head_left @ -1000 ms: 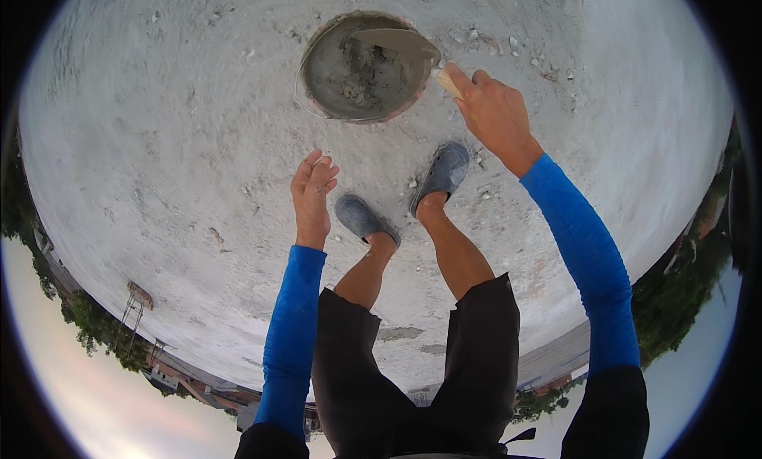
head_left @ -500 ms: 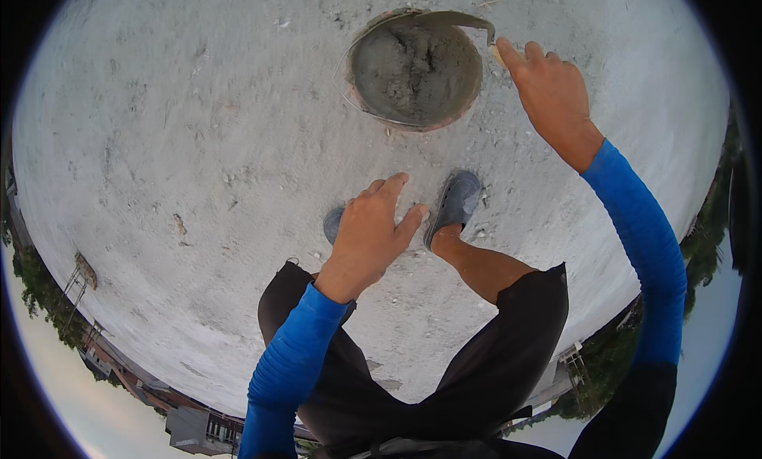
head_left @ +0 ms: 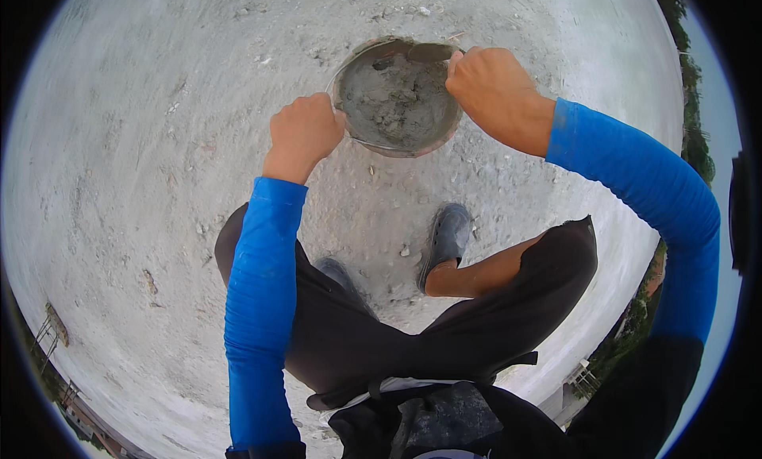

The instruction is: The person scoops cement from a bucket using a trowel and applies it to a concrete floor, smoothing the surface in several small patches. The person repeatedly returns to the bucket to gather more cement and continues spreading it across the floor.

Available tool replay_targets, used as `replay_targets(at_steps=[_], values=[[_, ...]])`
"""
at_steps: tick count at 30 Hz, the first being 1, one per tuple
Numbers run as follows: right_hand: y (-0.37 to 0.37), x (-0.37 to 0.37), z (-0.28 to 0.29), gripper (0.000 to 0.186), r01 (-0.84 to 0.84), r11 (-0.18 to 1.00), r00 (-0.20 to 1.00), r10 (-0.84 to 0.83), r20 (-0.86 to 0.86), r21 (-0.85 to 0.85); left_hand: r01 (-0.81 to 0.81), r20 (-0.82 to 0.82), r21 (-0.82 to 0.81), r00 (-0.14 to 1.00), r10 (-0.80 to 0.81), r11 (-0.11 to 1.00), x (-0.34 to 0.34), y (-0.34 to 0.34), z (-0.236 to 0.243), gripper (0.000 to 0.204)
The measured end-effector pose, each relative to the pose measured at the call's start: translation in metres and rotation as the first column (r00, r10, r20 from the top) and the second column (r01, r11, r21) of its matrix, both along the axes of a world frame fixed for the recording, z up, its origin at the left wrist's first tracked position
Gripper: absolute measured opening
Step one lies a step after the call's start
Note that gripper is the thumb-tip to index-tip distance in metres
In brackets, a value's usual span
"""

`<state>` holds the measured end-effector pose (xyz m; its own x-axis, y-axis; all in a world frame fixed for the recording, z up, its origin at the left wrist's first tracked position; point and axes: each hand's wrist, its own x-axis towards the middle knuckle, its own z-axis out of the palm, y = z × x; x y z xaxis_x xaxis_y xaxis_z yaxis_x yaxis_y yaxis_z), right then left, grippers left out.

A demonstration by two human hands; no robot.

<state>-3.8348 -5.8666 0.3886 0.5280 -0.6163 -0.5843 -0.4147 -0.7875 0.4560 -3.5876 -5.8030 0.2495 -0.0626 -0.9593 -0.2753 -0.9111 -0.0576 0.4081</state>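
Observation:
A round bucket (head_left: 401, 152) stands on the ground in front of me, with wet grey mortar (head_left: 397, 102) inside. At its left side my left hand (head_left: 305, 129) is closed on the thin wire handle, right against the rim. My right hand (head_left: 494, 82) is wrapped round a trowel at the bucket's far right edge, and its grip is hidden by my fingers. The trowel's blade (head_left: 431, 52), smeared grey, lies across the inside of the far rim above the mortar.
Pale, dusty ground (head_left: 190, 125) with small stones and crumbs spreads all round. My feet, in dark clogs (head_left: 451, 233), are planted just on the near side of the bucket. A small wooden-legged object (head_left: 55, 324) stands far off at the left.
My left hand has moved forward from above my feet and closed on the bucket's wire handle. The trowel blade has shifted inward over the mortar, and my right hand has come closer to the rim.

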Motion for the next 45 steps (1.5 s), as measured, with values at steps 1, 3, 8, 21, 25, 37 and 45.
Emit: replay_targets(at_steps=[1, 3, 8, 21, 25, 37, 45], values=[[0.002, 0.004, -0.006, 0.031, 0.033, 0.999, 0.999, -0.034, 0.006, 0.031, 0.013, 0.013, -0.009, 1.0, -0.013, 1.0, 0.003, -0.009, -0.006, 0.036], [0.004, 0.004, -0.017, 0.017, 0.105, 0.982, 0.994, -0.105, -0.011, 0.158, 0.04, 0.026, -0.007, 0.999, -0.04, 0.999, 0.006, -0.018, -0.017, 0.038], [-0.007, -0.03, -0.016, 0.014, 0.318, 0.926, 0.931, -0.345, 0.117, 0.203, 0.016, -0.055, 0.038, 0.998, -0.014, 0.999, 0.014, -0.023, -0.032, 0.036], [0.091, -0.072, -0.119, 0.036, 0.429, 0.07, -0.255, -0.947, 0.195, 0.901, 0.053, -0.118, 0.026, 0.992, -0.049, 0.998, 0.03, -0.023, -0.04, 0.037], [0.103, -0.081, -0.136, 0.04, 0.342, 0.095, -0.325, -0.922, 0.212, 0.935, 0.034, -0.135, -0.042, 0.99, -0.039, 0.999, 0.029, -0.023, -0.041, 0.036], [0.111, -0.087, -0.157, 0.048, 0.007, 0.039, -0.534, -0.845, 0.037, 0.999, 0.075, -0.064, -0.078, 0.995, -0.08, 0.994, 0.025, -0.029, -0.046, 0.035], [0.157, -0.108, -0.166, 0.053, -0.153, 0.151, -0.674, -0.739, 0.009, 0.977, -0.017, 0.033, -0.261, 0.999, 0.027, 0.965, 0.02, -0.032, -0.023, 0.037]])
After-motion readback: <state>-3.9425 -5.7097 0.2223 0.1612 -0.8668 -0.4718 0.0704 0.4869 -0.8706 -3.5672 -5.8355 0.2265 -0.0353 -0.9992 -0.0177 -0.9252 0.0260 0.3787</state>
